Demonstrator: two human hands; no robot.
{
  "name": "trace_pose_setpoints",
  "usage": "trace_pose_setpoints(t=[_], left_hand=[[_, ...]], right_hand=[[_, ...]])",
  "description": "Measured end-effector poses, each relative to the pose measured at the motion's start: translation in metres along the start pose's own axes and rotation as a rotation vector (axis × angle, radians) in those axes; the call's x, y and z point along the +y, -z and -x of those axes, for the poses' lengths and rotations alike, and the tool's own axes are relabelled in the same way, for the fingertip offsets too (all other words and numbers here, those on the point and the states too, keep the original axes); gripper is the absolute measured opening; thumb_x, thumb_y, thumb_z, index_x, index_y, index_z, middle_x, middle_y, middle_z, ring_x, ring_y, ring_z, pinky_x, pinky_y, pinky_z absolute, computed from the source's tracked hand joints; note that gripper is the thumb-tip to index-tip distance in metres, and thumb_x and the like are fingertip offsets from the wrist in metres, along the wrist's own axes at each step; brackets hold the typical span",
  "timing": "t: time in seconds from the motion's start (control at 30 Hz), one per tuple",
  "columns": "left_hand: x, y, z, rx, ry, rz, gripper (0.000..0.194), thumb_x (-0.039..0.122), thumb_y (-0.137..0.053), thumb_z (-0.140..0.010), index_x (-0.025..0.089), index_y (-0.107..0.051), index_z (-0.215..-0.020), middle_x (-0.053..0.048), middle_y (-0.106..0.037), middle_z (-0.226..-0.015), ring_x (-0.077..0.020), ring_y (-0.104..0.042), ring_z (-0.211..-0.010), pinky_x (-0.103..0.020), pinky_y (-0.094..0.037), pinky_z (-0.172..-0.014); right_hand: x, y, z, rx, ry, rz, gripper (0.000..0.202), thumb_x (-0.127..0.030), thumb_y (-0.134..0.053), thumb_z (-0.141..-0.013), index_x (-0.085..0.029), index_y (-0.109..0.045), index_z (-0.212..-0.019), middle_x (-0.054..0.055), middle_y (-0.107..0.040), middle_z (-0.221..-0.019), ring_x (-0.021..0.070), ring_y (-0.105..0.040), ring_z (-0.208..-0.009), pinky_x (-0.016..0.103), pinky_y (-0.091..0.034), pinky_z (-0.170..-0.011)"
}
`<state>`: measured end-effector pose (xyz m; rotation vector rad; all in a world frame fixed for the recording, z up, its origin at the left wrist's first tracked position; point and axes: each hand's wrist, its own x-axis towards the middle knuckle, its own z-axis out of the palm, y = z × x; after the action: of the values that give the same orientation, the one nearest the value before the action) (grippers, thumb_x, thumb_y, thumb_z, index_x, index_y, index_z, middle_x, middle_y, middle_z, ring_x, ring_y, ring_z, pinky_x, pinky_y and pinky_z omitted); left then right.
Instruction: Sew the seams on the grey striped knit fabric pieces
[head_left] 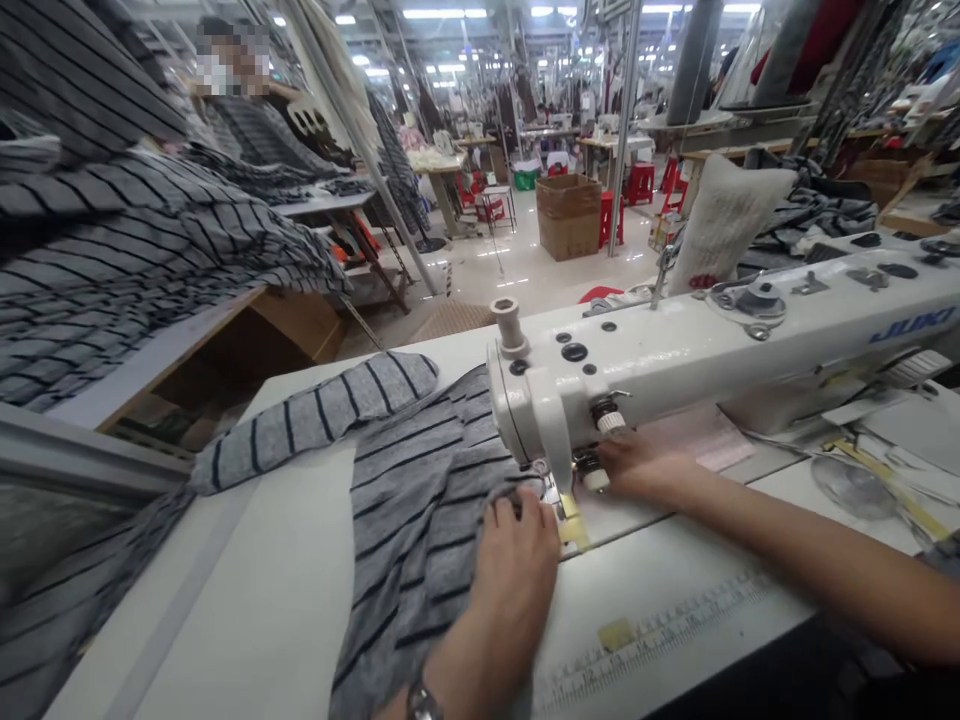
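Note:
My left hand (517, 560), with a watch (424, 700) on its wrist, rests on a grey fabric piece (405, 520) with dark stripes, just left of the presser foot. Its fingers are bent and closed on a bunched bit of the cloth. My right hand (637, 468) reaches in from the right to the head of a white sewing machine (660, 350), right beside the tension knob (609, 418). The right fingers are curled and blurred; what they hold, if anything, is hidden. Yellow tape (576, 525) marks the bed by the needle.
A narrow striped strip (315, 415) lies on the white table (225, 600) at left. Heaped striped cloth (150, 220) sits beyond it. A printed ruler (645, 645) runs along the front edge. A cardboard box (568, 218) and a co-worker (255, 130) are farther back.

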<state>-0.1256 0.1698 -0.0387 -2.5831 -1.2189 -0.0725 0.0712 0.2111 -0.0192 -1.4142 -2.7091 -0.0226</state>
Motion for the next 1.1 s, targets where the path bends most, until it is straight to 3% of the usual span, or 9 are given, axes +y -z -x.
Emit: trace_pose_setpoints(t=[0.23, 0.33, 0.47, 0.57, 0.7, 0.8, 0.9, 1.0, 1.1], left_hand=[[-0.053, -0.019, -0.010, 0.150, -0.203, 0.114, 0.034, -0.001, -0.050, -0.085, 0.015, -0.062, -0.112, -0.012, -0.070, -0.106, -0.0296, -0.063, -0.108, -0.049, -0.050, -0.094], [-0.054, -0.031, -0.007, 0.252, -0.146, 0.157, 0.033, -0.001, -0.046, -0.087, 0.016, -0.064, -0.108, -0.013, -0.070, -0.101, -0.0291, -0.063, -0.109, -0.051, -0.048, -0.098], [-0.053, -0.036, -0.009, 0.250, -0.116, 0.180, 0.033, -0.002, -0.045, -0.087, 0.018, -0.067, -0.101, -0.010, -0.070, -0.100, -0.0271, -0.062, -0.110, -0.052, -0.044, -0.104], [-0.053, -0.037, -0.012, 0.230, -0.112, 0.176, 0.034, -0.002, -0.046, -0.085, 0.020, -0.067, -0.102, -0.009, -0.070, -0.098, -0.0258, -0.062, -0.109, -0.050, -0.045, -0.104], [-0.055, -0.036, -0.012, 0.207, -0.076, 0.134, 0.038, -0.001, -0.048, -0.083, 0.020, -0.066, -0.109, -0.007, -0.070, -0.103, -0.0234, -0.062, -0.107, -0.041, -0.051, -0.097], [-0.057, -0.024, 0.010, 0.188, 0.041, 0.067, 0.041, 0.000, -0.045, -0.081, 0.019, -0.066, -0.111, -0.009, -0.069, -0.110, -0.0244, -0.063, -0.104, -0.039, -0.054, -0.087], [-0.048, -0.002, 0.059, 0.140, 0.163, 0.010, 0.040, -0.001, -0.046, -0.079, 0.016, -0.068, -0.107, -0.011, -0.071, -0.103, -0.0269, -0.064, -0.091, -0.042, -0.053, -0.080], [-0.018, 0.019, 0.109, 0.115, 0.203, 0.009, 0.038, -0.002, -0.048, -0.079, 0.015, -0.069, -0.106, -0.009, -0.071, -0.095, -0.0254, -0.063, -0.082, -0.041, -0.049, -0.079], [0.016, 0.026, 0.141, 0.170, 0.231, 0.106, 0.032, 0.003, -0.047, -0.088, 0.014, -0.067, -0.111, -0.011, -0.072, -0.105, -0.0264, -0.063, -0.095, -0.041, -0.045, -0.085]], right_hand=[[-0.037, -0.015, 0.043, -0.044, -0.029, 0.239, 0.040, -0.001, -0.046, -0.086, -0.007, -0.063, -0.121, 0.022, -0.069, -0.101, 0.0186, -0.057, -0.057, 0.028, -0.032, -0.045], [-0.034, -0.015, 0.040, -0.113, -0.050, 0.174, 0.045, 0.002, -0.043, -0.085, -0.012, -0.061, -0.124, 0.021, -0.065, -0.114, 0.0160, -0.058, -0.056, 0.026, -0.027, -0.042], [-0.025, -0.012, 0.035, -0.149, -0.194, 0.060, 0.039, -0.003, -0.043, -0.091, -0.013, -0.056, -0.127, 0.018, -0.063, -0.112, 0.0132, -0.053, -0.051, 0.026, -0.025, -0.040], [-0.021, -0.011, 0.033, -0.087, -0.310, -0.044, 0.030, -0.010, -0.050, -0.090, -0.006, -0.054, -0.120, 0.014, -0.061, -0.096, 0.0156, -0.052, -0.055, 0.026, -0.030, -0.043], [-0.015, -0.008, 0.038, 0.011, -0.292, -0.103, 0.031, -0.001, -0.048, -0.083, -0.007, -0.054, -0.114, 0.016, -0.057, -0.106, 0.0136, -0.051, -0.060, 0.025, -0.035, -0.049], [-0.017, -0.002, 0.052, 0.066, -0.075, -0.041, 0.035, -0.001, -0.039, -0.090, -0.015, -0.055, -0.117, 0.010, -0.060, -0.098, 0.0140, -0.052, -0.058, 0.026, -0.032, -0.050], [-0.031, 0.003, 0.066, 0.053, 0.047, -0.055, 0.030, -0.012, -0.040, -0.098, -0.021, -0.052, -0.124, 0.002, -0.062, -0.079, 0.0175, -0.056, -0.057, 0.027, -0.028, -0.050], [-0.056, 0.007, 0.067, -0.106, -0.034, -0.182, 0.014, -0.027, -0.044, -0.102, -0.019, -0.056, -0.105, 0.001, -0.066, -0.073, 0.0195, -0.063, -0.058, 0.028, -0.029, -0.051], [-0.081, 0.011, 0.050, -0.313, -0.049, -0.163, 0.021, -0.035, -0.045, -0.102, -0.018, -0.055, -0.094, 0.002, -0.068, -0.069, 0.0225, -0.065, -0.058, 0.029, -0.022, -0.050]])
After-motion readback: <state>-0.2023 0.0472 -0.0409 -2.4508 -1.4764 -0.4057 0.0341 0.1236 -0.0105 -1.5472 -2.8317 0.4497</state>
